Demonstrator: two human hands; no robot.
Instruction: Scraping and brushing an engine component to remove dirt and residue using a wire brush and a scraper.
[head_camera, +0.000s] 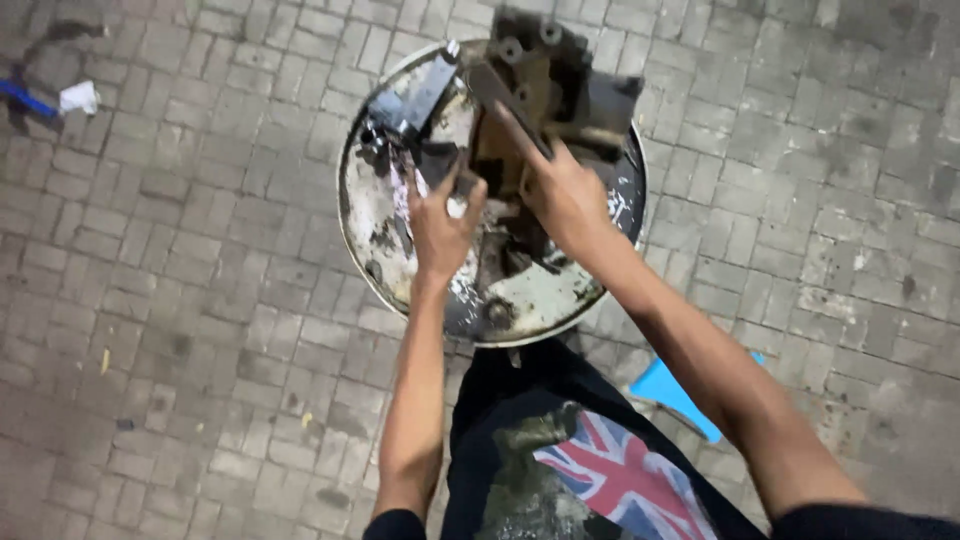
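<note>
Hands over a round metal drum top (400, 262), grimy and stained, set on grey brick paving (180, 300). Left hand (440, 222) at about the centre of the drum top, fingers curled shut around a small dark part (462, 172), thumb up toward twelve o'clock. Right hand (566, 195) just beside it toward three o'clock, closed on a long dark tool handle (505, 105) running up toward eleven o'clock. Greasy engine-like casting (555, 85), brown and black, resting at twelve to one o'clock on the drum top, the tool's far end against it. Dark oblong metal piece (415, 95) lying at eleven o'clock on the rim side. Blue plastic stool (672, 392) at five o'clock, partly hidden behind the right forearm. Blue handled object with a white scrap (78, 97) on the paving far out at ten o'clock, well apart from the drum.
</note>
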